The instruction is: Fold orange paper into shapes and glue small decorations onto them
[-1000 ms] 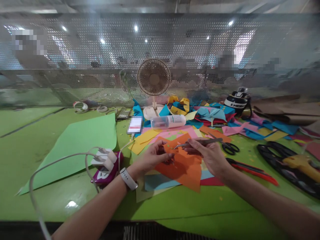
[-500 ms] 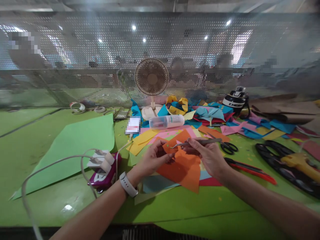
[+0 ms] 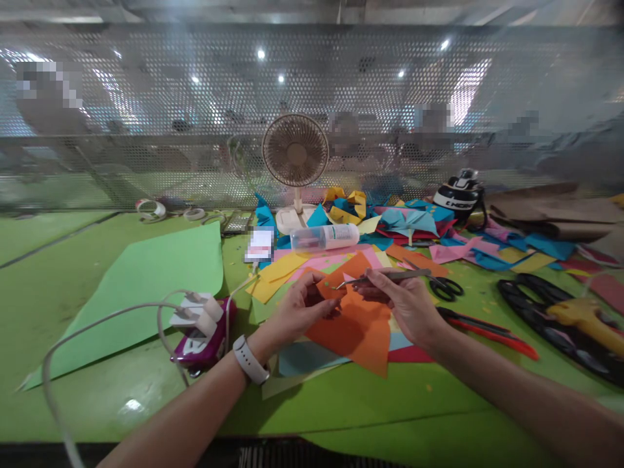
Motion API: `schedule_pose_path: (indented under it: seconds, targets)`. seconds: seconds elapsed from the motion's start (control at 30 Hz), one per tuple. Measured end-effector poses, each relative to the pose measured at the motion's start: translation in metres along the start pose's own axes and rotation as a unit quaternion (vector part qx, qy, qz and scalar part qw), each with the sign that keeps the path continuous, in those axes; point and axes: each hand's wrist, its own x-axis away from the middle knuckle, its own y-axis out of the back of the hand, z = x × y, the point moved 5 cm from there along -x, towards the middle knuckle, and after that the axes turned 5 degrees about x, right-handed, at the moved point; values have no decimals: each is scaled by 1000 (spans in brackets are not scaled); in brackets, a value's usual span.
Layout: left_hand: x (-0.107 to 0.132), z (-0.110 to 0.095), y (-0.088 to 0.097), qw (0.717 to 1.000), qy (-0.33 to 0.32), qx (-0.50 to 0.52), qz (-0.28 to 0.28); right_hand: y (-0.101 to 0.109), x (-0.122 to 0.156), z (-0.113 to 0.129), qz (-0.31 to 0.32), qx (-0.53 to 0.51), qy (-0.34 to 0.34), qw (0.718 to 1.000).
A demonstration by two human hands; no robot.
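In my right hand (image 3: pixel 407 305) is a pair of metal tweezers (image 3: pixel 397 276), pinched between thumb and fingers. Their thin bent tip points left, to the fingertips of my left hand (image 3: pixel 305 305). The fingers of that hand are curled together; whatever they pinch is too small or hidden to make out. Orange paper (image 3: pixel 358 328) lies beneath and behind both hands, and one upper corner of it comes close to my left fingers. Light blue paper (image 3: pixel 312 359) shows from under the orange. Black-handled scissors (image 3: pixel 446 289) lie just beyond my right wrist.
A red utility knife (image 3: pixel 492 331) and a black tray with a yellow glue gun (image 3: pixel 580 318) are at right. A plastic bottle (image 3: pixel 341 236), paper scraps and a fan (image 3: pixel 296 153) stand behind. On the left are a green sheet (image 3: pixel 146 286) and a purple power strip with cables (image 3: pixel 209 341).
Hardly anything differs. Both hands and the tweezers keep nearly the same place and grip.
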Motion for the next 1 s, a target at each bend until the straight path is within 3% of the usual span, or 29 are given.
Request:
schedule_pose_path:
  seconds: [0.73, 1.0]
  targets:
    - [-1, 3, 2, 1000, -1, 9, -1, -2, 2, 6, -3, -2, 14, 1000]
    - [0, 0, -4, 1000, 1, 26, 8, -3, 2, -3, 1, -34, -5, 999]
